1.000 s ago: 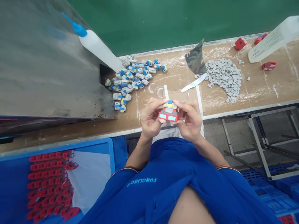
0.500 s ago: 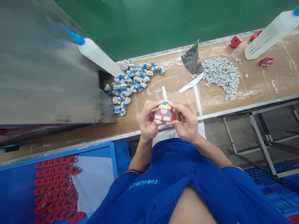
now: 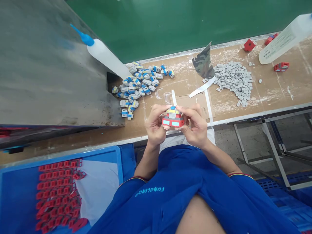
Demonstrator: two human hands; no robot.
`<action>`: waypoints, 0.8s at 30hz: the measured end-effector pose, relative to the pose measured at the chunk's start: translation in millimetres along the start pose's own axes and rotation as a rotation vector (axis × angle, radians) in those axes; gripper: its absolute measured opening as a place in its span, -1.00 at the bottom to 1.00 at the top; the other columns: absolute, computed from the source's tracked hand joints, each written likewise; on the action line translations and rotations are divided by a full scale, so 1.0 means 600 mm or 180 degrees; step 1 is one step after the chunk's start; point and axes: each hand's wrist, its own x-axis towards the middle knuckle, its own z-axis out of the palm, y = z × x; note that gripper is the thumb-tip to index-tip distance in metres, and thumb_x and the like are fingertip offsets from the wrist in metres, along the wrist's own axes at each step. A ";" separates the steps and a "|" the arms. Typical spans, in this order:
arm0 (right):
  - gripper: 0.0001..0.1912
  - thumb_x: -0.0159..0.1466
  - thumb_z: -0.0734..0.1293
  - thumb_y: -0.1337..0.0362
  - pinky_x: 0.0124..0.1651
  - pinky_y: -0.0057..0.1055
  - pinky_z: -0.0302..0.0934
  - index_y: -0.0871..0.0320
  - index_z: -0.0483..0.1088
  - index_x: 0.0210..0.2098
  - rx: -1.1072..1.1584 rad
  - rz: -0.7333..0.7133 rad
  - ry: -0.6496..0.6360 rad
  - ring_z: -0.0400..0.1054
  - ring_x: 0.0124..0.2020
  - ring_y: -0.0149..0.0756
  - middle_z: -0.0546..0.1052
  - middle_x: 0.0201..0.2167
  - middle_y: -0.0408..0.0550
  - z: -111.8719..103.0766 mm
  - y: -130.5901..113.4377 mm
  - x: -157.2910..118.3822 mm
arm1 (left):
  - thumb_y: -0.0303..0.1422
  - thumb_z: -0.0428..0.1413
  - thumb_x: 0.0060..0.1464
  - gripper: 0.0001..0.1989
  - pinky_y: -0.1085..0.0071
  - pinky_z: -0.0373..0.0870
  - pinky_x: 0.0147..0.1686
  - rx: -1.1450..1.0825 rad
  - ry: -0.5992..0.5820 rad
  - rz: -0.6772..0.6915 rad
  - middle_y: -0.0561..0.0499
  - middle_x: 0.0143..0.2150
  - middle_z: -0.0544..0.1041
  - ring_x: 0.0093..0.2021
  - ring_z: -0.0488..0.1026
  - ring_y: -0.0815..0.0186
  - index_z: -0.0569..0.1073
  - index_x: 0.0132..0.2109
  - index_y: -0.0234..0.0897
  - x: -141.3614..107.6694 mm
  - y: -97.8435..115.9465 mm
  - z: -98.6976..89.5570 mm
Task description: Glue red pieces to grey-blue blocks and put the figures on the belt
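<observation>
Between both hands, above the near edge of the bench, is a small red toy part (image 3: 173, 122) with two pale blue panels and a grey, yellow and blue piece fitted on its top. My left hand (image 3: 156, 126) is closed on its left side, thumb below and index finger at the top. On the other side my right hand (image 3: 195, 125) pinches it the same way. The fingertips hide the ends of the part. Left of the hands lies a heap of grey, blue and yellow toy pieces (image 3: 143, 81).
Small grey pieces (image 3: 234, 81) are piled to the right, near a camouflage scrap (image 3: 203, 61) and a white strip (image 3: 202, 87). Squeeze bottles stand left (image 3: 104, 55) and right (image 3: 280, 42). A blue tray (image 3: 119, 162) with rows of red parts (image 3: 57, 185) sits low left.
The view has shifted slightly, so the bench items appear a little farther right. Both hands keep the same hold on the red toy part.
</observation>
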 end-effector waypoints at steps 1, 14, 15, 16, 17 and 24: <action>-0.59 0.51 0.38 0.09 -0.41 -0.38 0.34 -0.02 0.47 0.30 0.0015 -0.0004 -0.0006 0.29 -0.36 -0.35 0.50 -0.14 -0.07 -0.001 0.001 0.000 | 0.11 0.22 0.31 -0.48 0.47 0.43 -0.41 -0.0008 -0.0001 0.0013 -0.04 -0.16 0.52 -0.26 0.49 0.32 0.64 0.25 -0.01 0.000 0.000 0.001; -0.52 0.49 0.36 -0.05 -0.26 -0.25 0.40 -0.08 0.47 0.32 0.0014 0.0083 0.0062 0.34 -0.28 -0.25 0.47 -0.15 -0.05 -0.007 0.030 -0.027 | 0.12 0.24 0.29 -0.48 0.47 0.50 -0.39 0.0023 -0.0134 0.0090 -0.04 -0.13 0.53 -0.26 0.53 0.34 0.64 0.24 -0.02 0.005 0.007 0.006; -0.52 0.48 0.37 -0.05 -0.25 -0.23 0.41 -0.10 0.47 0.33 0.0023 0.0115 0.0065 0.35 -0.28 -0.24 0.47 -0.15 -0.06 -0.008 0.033 -0.030 | 0.12 0.24 0.28 -0.47 0.47 0.50 -0.40 0.0053 -0.0149 0.0062 -0.04 -0.12 0.53 -0.24 0.54 0.32 0.63 0.24 -0.01 0.003 0.007 0.006; -0.51 0.47 0.38 -0.04 -0.24 -0.22 0.41 -0.11 0.46 0.33 0.0046 0.0159 0.0068 0.35 -0.27 -0.24 0.46 -0.16 -0.06 -0.009 0.037 -0.033 | 0.12 0.24 0.28 -0.47 0.47 0.49 -0.40 0.0103 -0.0173 0.0047 -0.05 -0.11 0.54 -0.23 0.54 0.31 0.62 0.25 -0.01 0.002 0.007 0.007; -0.51 0.46 0.39 -0.05 -0.23 -0.22 0.40 -0.12 0.47 0.33 0.0080 0.0218 0.0067 0.35 -0.26 -0.24 0.45 -0.16 -0.07 -0.010 0.040 -0.035 | 0.12 0.23 0.29 -0.46 0.47 0.47 -0.41 0.0175 -0.0197 0.0048 -0.05 -0.11 0.53 -0.23 0.53 0.31 0.61 0.26 -0.01 0.000 0.007 0.007; -0.50 0.42 0.42 -0.12 -0.31 -0.34 0.35 -0.07 0.51 0.25 0.0255 0.0555 0.0203 0.32 -0.32 -0.34 0.37 -0.19 -0.13 -0.009 0.061 -0.037 | 0.08 0.18 0.36 -0.47 0.46 0.41 -0.42 0.0742 -0.0168 0.0042 -0.03 -0.14 0.50 -0.32 0.41 0.36 0.58 0.29 -0.07 -0.005 0.014 0.015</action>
